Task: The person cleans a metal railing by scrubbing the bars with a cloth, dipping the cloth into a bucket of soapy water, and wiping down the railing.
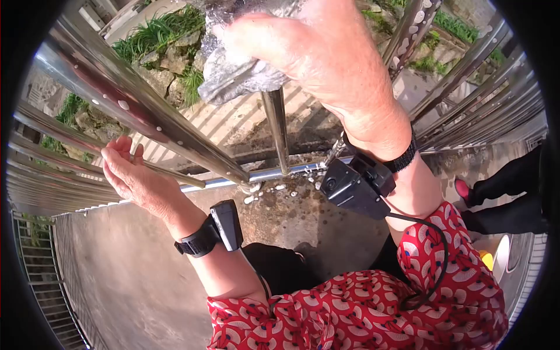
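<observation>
Top centre of the frame, and there's the wet grey cloth [233, 76], bunched up and glistening, covering the view of the upper part of a slim metal post [276, 128]. The right hand [338, 64] has it gripped, thumb toward the left, the fingers largely out of sight. Over to the left of the frame, the left hand [140, 178] is loosely open, fingers gently curled, right beside the railing bars; whether it touches one, you can't tell. A thick shiny bar [134, 105] slants down from the upper left, dotted with white spots. Down at the bottom rail [221, 182], mid-frame, white foam [251, 199] lies on the damp concrete floor [134, 262]. Black devices sit on both wrists, below red patterned sleeves. Beyond the bars, upper left, grass [154, 32] and stones [169, 61]. Far right, another person's dark-trousered legs [504, 192] and a pink shoe [462, 189].
</observation>
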`<state>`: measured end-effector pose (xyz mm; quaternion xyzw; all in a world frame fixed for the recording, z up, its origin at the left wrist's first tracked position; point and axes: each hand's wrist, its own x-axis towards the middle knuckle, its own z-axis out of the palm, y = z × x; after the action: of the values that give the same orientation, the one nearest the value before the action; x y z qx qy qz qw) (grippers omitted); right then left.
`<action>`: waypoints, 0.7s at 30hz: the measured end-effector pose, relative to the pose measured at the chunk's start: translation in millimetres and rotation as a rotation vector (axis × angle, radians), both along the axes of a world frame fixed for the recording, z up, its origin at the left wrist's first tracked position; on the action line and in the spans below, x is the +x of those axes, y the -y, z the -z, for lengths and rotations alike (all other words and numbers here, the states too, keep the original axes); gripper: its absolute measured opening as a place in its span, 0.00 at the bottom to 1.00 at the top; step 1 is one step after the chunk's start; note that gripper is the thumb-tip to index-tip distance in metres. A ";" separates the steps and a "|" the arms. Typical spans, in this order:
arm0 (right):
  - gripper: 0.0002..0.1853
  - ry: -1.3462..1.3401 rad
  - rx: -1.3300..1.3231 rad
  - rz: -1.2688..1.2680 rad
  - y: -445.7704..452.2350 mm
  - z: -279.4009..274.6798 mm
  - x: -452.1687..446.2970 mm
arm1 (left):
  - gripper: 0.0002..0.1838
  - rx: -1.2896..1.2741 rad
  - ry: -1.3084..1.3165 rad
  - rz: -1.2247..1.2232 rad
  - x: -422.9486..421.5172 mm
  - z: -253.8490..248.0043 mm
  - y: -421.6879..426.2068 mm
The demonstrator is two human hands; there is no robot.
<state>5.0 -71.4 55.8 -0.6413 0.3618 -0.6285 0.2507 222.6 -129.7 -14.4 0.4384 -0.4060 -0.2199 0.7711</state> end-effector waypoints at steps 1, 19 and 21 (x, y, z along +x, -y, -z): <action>0.29 -0.219 0.099 0.314 -3.7 2.6 13.7 | 0.22 -0.015 -0.082 0.188 6.6 14.7 12.3; 0.24 -0.146 0.556 0.208 2.7 408.9 8.1 | 0.38 0.123 -0.187 0.581 -16.2 61.8 29.9; 0.24 -0.280 0.449 0.315 -2.8 372.0 13.4 | 0.36 0.220 -0.286 0.570 -18.5 55.8 26.7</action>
<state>18.4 -68.5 -316.2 -0.5861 0.6177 -0.4696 0.2334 204.0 -156.5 -70.2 0.3527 -0.3737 -0.5284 0.6759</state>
